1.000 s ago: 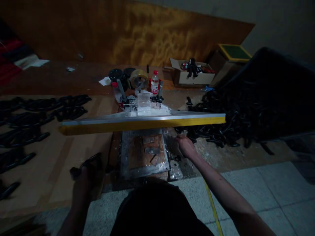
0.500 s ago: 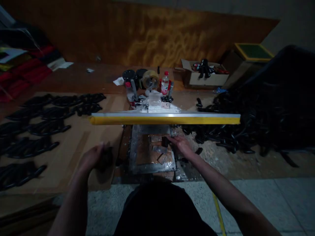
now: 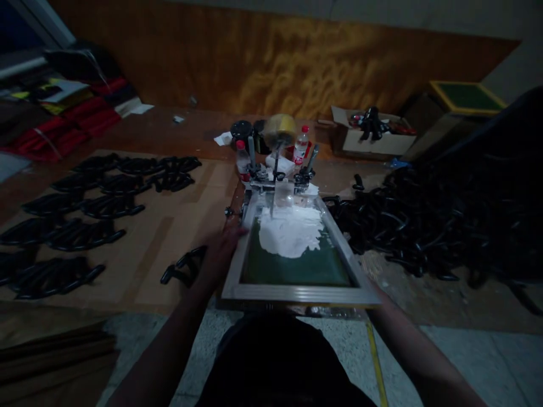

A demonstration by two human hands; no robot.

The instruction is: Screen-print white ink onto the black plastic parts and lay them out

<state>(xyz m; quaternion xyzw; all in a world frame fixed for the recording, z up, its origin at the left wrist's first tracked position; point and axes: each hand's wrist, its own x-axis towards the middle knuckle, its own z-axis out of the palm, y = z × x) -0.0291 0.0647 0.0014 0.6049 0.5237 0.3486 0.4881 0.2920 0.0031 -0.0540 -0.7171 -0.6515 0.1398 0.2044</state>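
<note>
A metal-framed printing screen (image 3: pixel 297 293) now lies low in front of me, tilted slightly. White ink (image 3: pixel 291 237) is spread over the upper part of its green mesh. My left hand (image 3: pixel 223 246) is at the screen's left edge, blurred, and its grip is unclear. My right forearm (image 3: pixel 403 322) reaches to the screen's lower right corner, which hides that hand. Beside my left wrist, a few black curved pieces (image 3: pixel 182 268) rest on the cardboard. A clamp (image 3: pixel 303 178) joins the screen at its back, with a squeegee-like pale block (image 3: pixel 283 195) near it.
Rows of black pieces (image 3: pixel 80 234) cover the cardboard (image 3: pixel 148 243) at left. A large heap of them (image 3: pixel 394 220) is at right. Bottles (image 3: pixel 301 145), a tape roll (image 3: pixel 280 131) and an open box (image 3: pixel 373 140) stand behind.
The screen has swung down from edge-on to nearly flat, covering the base. Both hands have moved to its sides. The black pieces from my left hand now lie on the cardboard.
</note>
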